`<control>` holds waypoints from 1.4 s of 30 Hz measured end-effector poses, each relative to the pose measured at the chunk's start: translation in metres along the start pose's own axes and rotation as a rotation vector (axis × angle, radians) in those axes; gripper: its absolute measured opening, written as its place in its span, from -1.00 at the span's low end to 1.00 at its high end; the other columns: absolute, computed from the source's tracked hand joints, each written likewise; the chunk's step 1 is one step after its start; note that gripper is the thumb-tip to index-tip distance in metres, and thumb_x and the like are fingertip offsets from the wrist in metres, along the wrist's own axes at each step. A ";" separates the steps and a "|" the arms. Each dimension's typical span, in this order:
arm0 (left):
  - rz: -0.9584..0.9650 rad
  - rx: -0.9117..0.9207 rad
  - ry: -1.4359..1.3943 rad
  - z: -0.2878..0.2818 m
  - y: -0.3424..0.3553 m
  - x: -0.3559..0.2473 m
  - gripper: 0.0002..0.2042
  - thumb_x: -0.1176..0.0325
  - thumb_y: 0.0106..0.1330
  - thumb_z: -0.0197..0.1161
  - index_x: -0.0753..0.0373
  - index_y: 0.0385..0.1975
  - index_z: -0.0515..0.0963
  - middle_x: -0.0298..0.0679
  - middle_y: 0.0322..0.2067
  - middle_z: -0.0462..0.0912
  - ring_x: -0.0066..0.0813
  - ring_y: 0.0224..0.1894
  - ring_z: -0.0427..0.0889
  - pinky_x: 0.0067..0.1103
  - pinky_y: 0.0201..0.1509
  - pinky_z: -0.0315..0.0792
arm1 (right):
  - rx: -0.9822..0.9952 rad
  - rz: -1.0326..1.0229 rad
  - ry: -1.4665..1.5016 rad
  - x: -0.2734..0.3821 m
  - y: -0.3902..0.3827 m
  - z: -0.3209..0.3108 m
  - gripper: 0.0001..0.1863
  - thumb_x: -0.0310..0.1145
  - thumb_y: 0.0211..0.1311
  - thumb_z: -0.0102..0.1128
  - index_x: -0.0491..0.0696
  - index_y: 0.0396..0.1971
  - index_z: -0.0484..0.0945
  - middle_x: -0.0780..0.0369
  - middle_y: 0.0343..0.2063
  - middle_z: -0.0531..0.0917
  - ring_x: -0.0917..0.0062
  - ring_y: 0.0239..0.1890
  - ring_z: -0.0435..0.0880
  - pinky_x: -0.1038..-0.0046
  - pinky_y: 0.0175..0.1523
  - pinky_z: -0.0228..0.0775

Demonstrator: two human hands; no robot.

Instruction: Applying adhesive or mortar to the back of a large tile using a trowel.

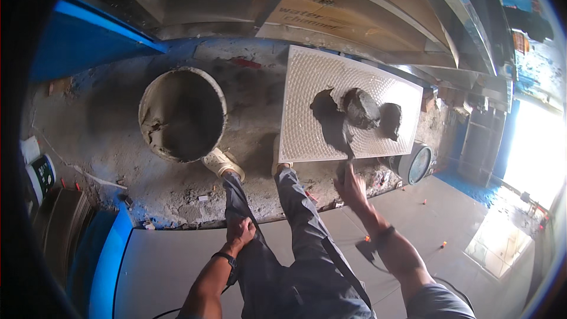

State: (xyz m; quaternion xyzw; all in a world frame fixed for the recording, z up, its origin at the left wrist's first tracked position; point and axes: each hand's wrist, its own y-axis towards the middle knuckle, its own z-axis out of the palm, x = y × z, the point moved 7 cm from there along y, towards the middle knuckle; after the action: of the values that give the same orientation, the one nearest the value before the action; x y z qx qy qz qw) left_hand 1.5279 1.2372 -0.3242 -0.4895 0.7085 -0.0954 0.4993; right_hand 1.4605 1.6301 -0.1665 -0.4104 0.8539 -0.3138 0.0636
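Observation:
My right hand point(352, 189) is closed around the handle of a trowel, whose mortar-grey blade point(331, 121) reaches over a large pale tile point(301, 142). The tile lies with its gridded back facing up. Beside the blade sits a thick lump of grey mortar point(361, 109), and a smaller dab of mortar point(390, 121) is stuck on the tile to its right. My left hand point(241, 232) is curled into a fist and rests on my left leg near the knee; nothing shows in it.
A mortar-coated bucket point(221, 103) with grey mortar inside stands on the rough floor at left. A round dark container point(418, 164) lies near the tile's right corner. Laid floor tiles point(177, 260) with small orange spacers point(443, 244) spread nearby. Cardboard boxes point(319, 9) and metal framing are at the far side.

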 end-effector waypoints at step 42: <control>-0.022 -0.189 -0.397 -0.128 -0.014 0.069 -0.91 0.33 0.15 0.19 0.17 -0.40 0.53 -0.16 -0.47 0.61 -0.12 -0.29 0.61 -0.28 -0.17 0.46 | 0.601 -0.818 -0.565 0.415 0.103 0.216 -0.57 -0.25 -0.04 0.25 -0.08 -0.12 0.50 0.05 -0.31 0.66 0.13 -0.19 0.66 0.17 -0.09 0.51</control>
State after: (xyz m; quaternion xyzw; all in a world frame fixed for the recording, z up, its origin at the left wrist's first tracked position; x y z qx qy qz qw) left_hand 1.4326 1.1302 -0.2959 -0.5507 0.5969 0.0641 0.5799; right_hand 1.1999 1.2656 -0.3368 -0.7388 0.4492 -0.4196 0.2764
